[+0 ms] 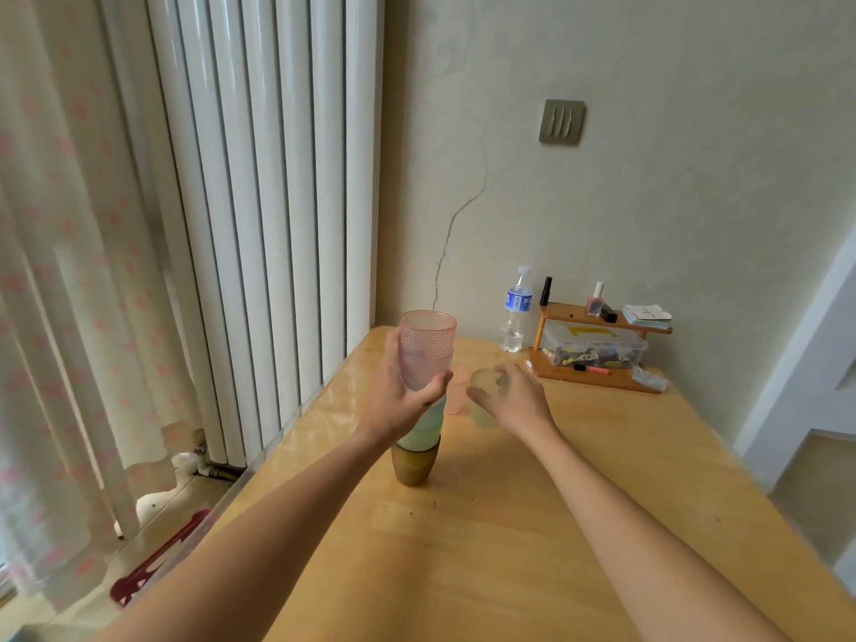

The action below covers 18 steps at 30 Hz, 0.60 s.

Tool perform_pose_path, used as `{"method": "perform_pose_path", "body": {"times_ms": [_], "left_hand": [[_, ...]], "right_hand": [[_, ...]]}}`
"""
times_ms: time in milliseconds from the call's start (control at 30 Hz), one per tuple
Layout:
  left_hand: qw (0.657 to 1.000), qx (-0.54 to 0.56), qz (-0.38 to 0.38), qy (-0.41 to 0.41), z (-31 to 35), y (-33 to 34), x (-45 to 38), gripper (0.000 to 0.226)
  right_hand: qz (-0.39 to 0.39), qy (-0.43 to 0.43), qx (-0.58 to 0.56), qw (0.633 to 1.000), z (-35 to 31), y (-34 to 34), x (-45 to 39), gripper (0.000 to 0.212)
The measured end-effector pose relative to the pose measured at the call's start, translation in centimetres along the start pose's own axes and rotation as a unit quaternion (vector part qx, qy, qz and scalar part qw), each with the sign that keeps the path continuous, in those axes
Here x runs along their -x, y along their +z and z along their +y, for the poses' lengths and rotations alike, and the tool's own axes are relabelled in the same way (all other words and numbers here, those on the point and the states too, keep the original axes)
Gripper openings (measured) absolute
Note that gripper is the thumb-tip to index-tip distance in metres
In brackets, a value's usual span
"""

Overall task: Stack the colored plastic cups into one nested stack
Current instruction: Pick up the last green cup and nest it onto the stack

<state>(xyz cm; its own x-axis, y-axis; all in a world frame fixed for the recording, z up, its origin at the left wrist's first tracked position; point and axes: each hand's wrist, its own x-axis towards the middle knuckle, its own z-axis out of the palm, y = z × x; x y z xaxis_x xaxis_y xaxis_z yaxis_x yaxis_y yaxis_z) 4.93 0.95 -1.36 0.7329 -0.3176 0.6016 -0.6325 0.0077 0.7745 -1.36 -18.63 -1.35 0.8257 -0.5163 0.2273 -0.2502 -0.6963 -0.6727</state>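
A nested stack of cups point(419, 433) stands on the wooden table point(509, 525): a brown cup point(412, 465) at the bottom, green ones above it, and a textured pink cup point(427, 338) on top. My left hand point(403, 400) wraps around the upper part of the stack. Right of it, my right hand point(514, 396) grips a pale yellow-green cup point(484, 400), blurred by motion. A light pink cup point(458, 391) stands just behind, between the stack and the yellow-green cup, mostly hidden.
A water bottle point(515, 312) stands at the table's back edge. Beside it a small wooden shelf point(597, 345) holds bottles, cards and a plastic box of small items. A white radiator point(278, 201) and a curtain point(69, 294) flank the left side.
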Motion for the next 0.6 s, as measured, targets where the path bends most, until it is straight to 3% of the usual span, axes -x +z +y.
{"method": "perform_pose_path", "body": {"times_ms": [267, 600], "left_hand": [[1.0, 0.016, -0.019, -0.011, 0.3, -0.6, 0.3, 0.072], [0.997, 0.006, -0.068, -0.046, 1.0, -1.4, 0.5, 0.078]], "right_hand": [[0.119, -0.15, -0.037, 0.981, -9.8, -7.0, 0.4, 0.064], [0.141, -0.238, -0.065, 0.959, -15.4, -7.8, 1.6, 0.061]]}}
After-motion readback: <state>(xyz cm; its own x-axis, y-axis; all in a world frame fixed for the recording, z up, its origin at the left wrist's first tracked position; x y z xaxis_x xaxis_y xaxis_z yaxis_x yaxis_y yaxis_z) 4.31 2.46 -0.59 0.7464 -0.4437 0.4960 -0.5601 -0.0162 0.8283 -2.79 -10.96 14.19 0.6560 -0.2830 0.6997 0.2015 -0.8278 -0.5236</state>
